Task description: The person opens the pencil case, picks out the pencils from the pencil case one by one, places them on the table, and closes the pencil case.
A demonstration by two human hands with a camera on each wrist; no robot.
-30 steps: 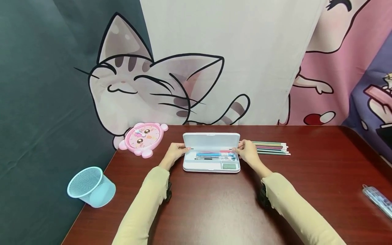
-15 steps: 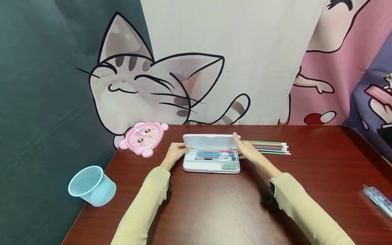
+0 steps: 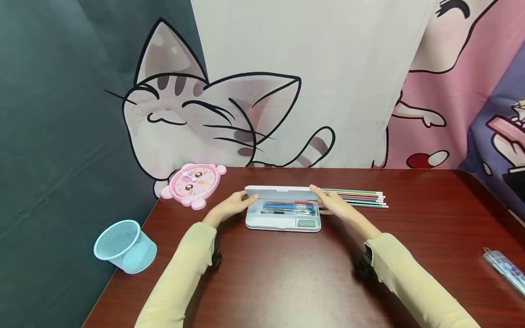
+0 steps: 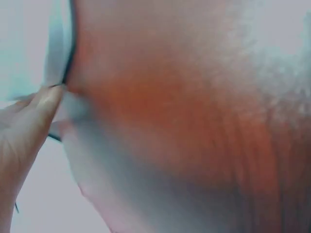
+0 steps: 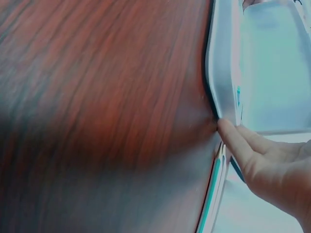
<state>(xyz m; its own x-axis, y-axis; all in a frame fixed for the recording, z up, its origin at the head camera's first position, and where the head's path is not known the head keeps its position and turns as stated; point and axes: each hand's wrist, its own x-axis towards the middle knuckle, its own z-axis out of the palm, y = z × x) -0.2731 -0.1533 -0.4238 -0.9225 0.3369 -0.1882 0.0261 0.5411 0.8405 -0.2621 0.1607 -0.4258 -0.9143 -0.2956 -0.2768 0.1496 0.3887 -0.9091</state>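
A white pencil case [image 3: 270,222] lies on the table, its hinged lid [image 3: 279,193] raised and leaning forward over the tray. Several pens [image 3: 288,207] and a green eraser [image 3: 306,223] are inside. At the left side my left hand [image 3: 230,207] holds the case near the hinge, thumb in front and fingers partly hidden behind the lid. My right hand [image 3: 337,206] is at the other side, thumb against the lid's upper right corner and extended fingers beside the case. In the right wrist view, straight fingertips [image 5: 227,130] touch the case's corner.
Several pencils [image 3: 362,199] lie right of the case, partly behind my right hand. A pink clock [image 3: 194,184] sits at the back left, and a light blue mesh pen holder [image 3: 130,250] at the left edge. A clear-topped box [image 3: 506,269] lies far right.
The lid has tipped forward and lower. My right hand has moved from the hinge side to the lid's upper corner. My left hand has shifted slightly, its wrist moving left.
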